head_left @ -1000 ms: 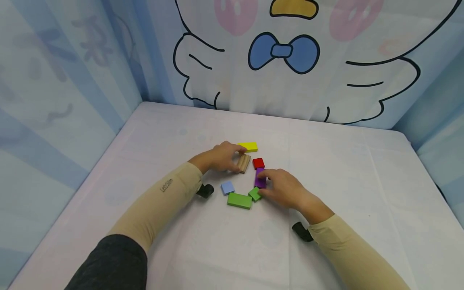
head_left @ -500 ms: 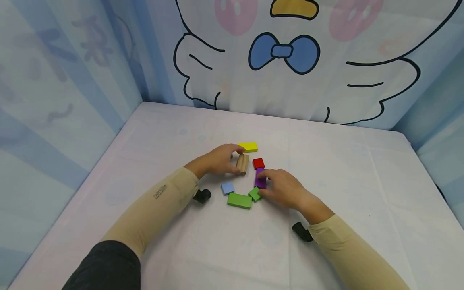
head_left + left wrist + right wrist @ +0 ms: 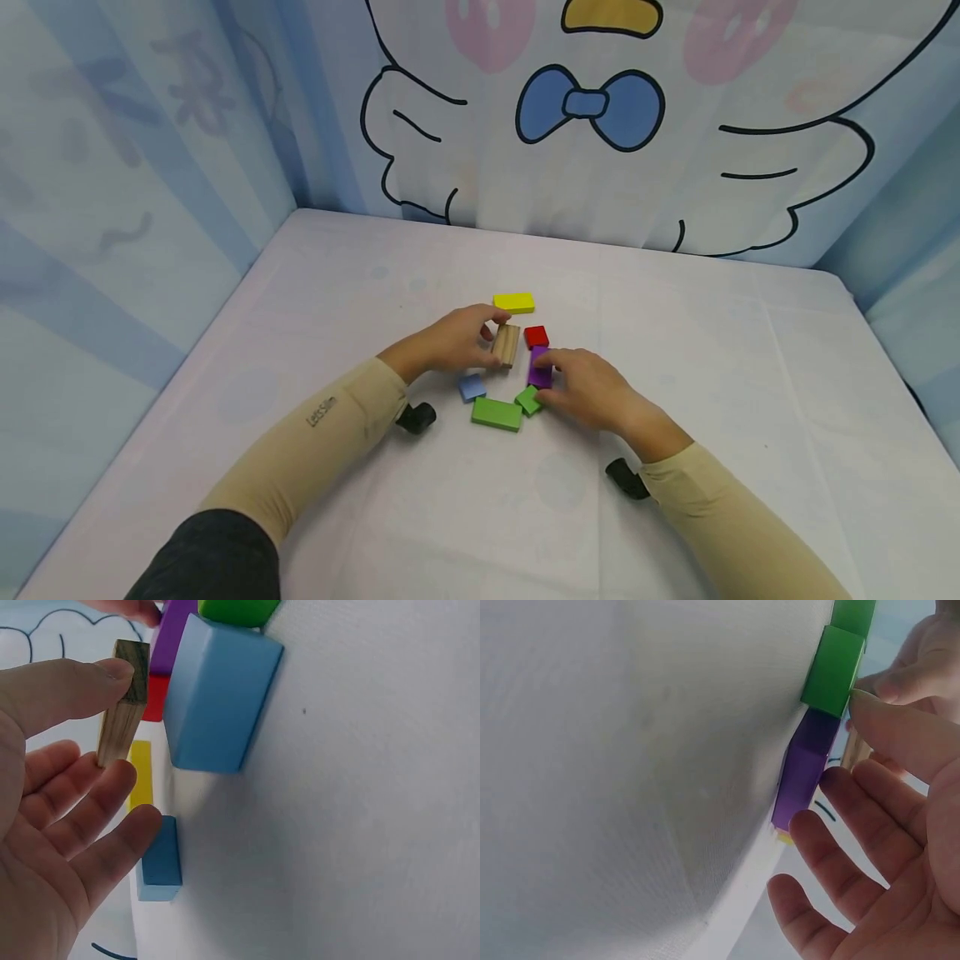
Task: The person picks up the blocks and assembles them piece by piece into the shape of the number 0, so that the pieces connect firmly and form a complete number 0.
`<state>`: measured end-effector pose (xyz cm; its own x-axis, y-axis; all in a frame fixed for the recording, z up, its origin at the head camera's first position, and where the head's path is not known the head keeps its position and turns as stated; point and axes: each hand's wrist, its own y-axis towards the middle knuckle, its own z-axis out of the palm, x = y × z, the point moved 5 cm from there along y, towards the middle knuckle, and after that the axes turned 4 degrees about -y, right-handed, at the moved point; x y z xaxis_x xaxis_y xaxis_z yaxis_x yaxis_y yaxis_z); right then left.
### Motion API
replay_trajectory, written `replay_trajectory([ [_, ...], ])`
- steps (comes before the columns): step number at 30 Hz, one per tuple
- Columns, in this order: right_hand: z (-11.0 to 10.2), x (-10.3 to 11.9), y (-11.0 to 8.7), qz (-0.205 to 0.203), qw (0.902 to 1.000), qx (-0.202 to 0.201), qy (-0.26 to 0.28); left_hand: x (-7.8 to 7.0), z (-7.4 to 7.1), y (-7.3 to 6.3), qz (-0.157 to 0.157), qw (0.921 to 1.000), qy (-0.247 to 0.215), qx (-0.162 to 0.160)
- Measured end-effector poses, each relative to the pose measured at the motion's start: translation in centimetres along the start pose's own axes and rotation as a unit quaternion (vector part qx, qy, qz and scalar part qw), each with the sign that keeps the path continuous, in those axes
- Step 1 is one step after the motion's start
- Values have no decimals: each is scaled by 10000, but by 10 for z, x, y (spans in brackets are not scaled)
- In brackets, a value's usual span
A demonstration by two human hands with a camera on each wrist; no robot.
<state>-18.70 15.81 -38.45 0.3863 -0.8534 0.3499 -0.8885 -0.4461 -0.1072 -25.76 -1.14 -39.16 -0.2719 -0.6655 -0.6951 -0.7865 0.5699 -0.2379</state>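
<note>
My left hand [image 3: 459,340] holds a plain wooden block [image 3: 506,346] by its ends, thumb at the near end and fingertips at the far one. In the left wrist view, that block [image 3: 124,724] appears raised over the others. My right hand [image 3: 588,390] rests beside the row of blocks. Its thumb touches the small green block [image 3: 834,671], and its fingertips are right at the purple block [image 3: 805,769]. The red block [image 3: 536,337] adjoins the purple one's far end. Between the hands, nearer me, are a long green block [image 3: 497,414] and a light blue block [image 3: 472,387].
A yellow block [image 3: 514,302] lies beyond the left fingertips. Another blue block [image 3: 161,859] shows in the left wrist view, hidden in the head view. White cloth covers the table [image 3: 675,350]; a printed curtain [image 3: 585,187] hangs at its back edge.
My left hand has drawn slightly toward me with the wooden block, which has turned a little and come closer. My right hand and the other blocks have stayed put.
</note>
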Motion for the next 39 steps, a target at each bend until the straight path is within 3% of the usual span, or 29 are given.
replay_trajectory([
  [8, 0, -1, -1, -14, 10000, -13, -18, 10, -3, 1, 102, 9997, 183, -112],
  [15, 0, 1, -1, -36, 10000, -38, -4, 17, -8, 0, -70, 9995, 263, -159],
  [32, 1, 0, -2, 55, 10000, 16, 39, 30, -11, -3, -299, 9989, 371, 7],
  [39, 1, 1, -2, 94, 9999, 65, 15, 31, -12, -7, -255, 9986, 438, 115],
])
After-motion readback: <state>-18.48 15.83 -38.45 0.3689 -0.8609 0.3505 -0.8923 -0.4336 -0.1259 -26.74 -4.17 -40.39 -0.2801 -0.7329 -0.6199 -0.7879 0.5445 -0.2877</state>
